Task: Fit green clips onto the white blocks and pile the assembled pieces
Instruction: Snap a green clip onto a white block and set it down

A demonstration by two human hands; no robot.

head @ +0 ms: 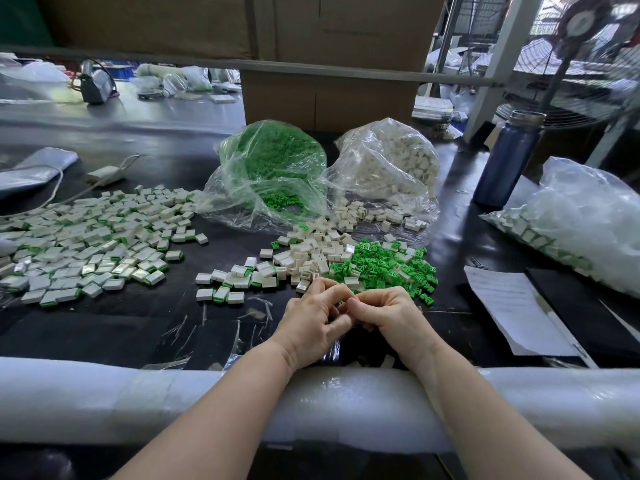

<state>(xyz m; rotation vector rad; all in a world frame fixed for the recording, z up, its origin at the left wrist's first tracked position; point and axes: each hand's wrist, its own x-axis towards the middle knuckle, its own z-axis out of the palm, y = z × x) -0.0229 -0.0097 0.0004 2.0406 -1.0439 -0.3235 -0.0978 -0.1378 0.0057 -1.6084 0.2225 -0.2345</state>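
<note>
Black tabletop [104,327] near its front edge: both hands meet, left hand [313,322] and right hand [388,315], grips curled together around something hidden. Loose green clips [381,263] and white blocks [311,254] lie just beyond the fingertips; the finished pile [90,237] spreads toward the left edge.

Curled fingers [341,299] hide whatever they pinch.
</note>
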